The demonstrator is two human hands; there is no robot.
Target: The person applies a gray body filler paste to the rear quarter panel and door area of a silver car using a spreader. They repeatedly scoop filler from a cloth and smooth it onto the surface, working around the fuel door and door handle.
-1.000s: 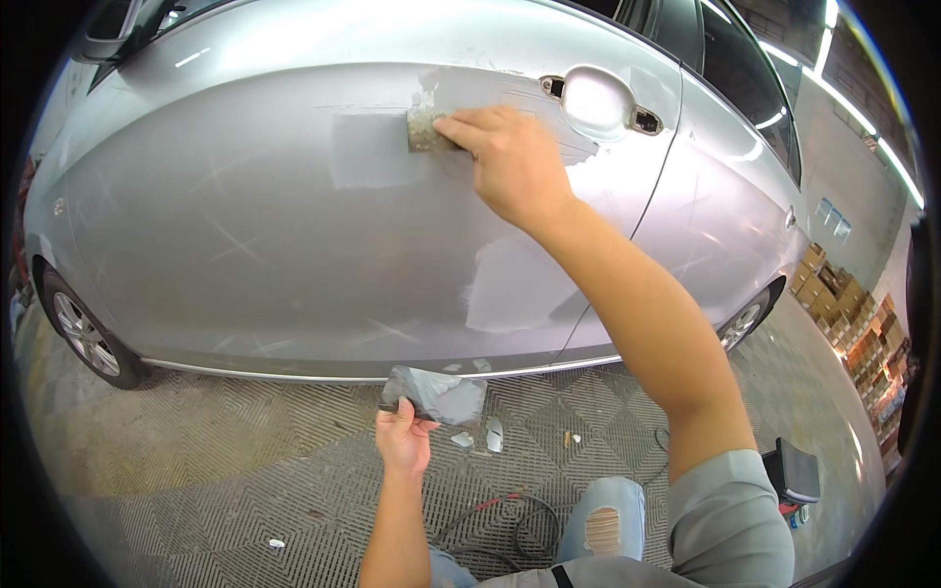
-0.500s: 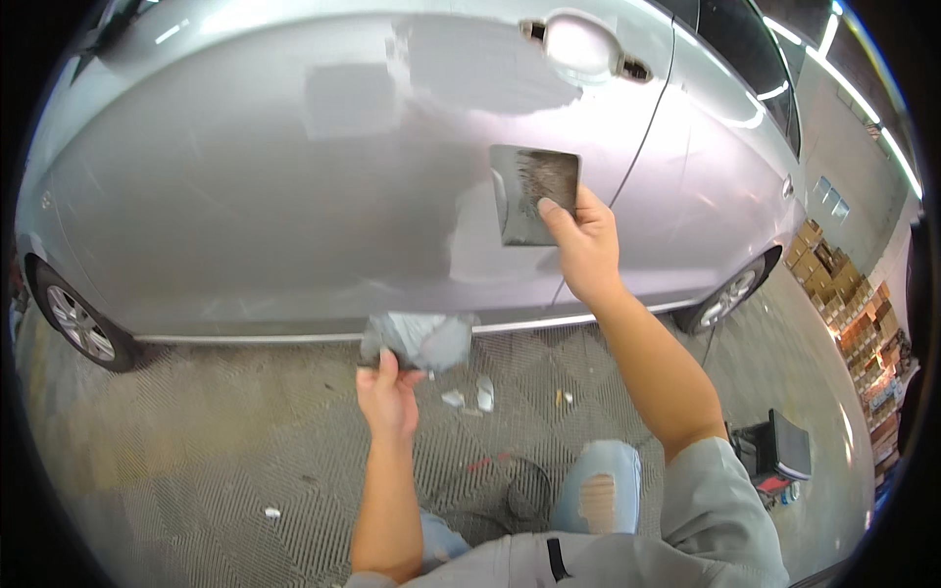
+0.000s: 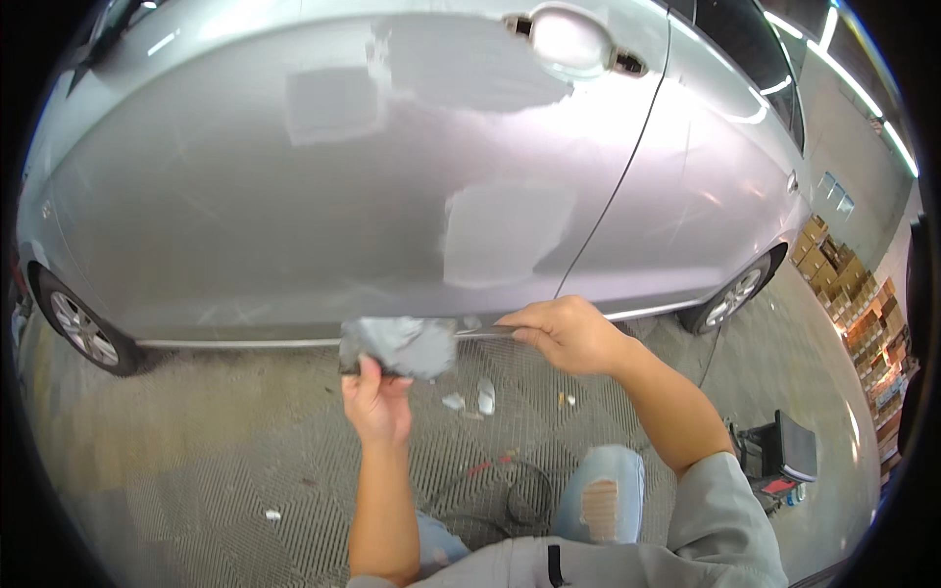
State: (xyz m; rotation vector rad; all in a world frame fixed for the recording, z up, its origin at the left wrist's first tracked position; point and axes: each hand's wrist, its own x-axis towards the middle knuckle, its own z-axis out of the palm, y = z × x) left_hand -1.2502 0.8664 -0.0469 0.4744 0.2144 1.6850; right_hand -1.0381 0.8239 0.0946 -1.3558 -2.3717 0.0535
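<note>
My left hand (image 3: 377, 400) grips the near edge of a small mixing board (image 3: 350, 361), its thumb on top. A heap of light grey putty (image 3: 407, 343) covers most of that board. To the right, my right hand (image 3: 569, 335) pinches a flat dark putty spreader (image 3: 487, 332), seen nearly edge-on. The spreader's far end is beside the board's right edge; I cannot tell whether they touch. In front of me stands the silver car door (image 3: 245, 216). A squarish light grey putty patch (image 3: 505, 233) is on its lower middle, left of the door seam.
Higher on the door are a large grey patch (image 3: 461, 64), a smaller square patch (image 3: 336, 103) and the handle recess (image 3: 569, 44). White scraps (image 3: 486, 395) and a dark hose (image 3: 534, 480) lie on the ribbed floor. A black stand (image 3: 784, 456) is at the right, stacked boxes (image 3: 833, 274) beyond.
My right hand has come down from the door with the spreader, to the board's right side, uncovering the lower patch. My left hand and the board have shifted slightly left.
</note>
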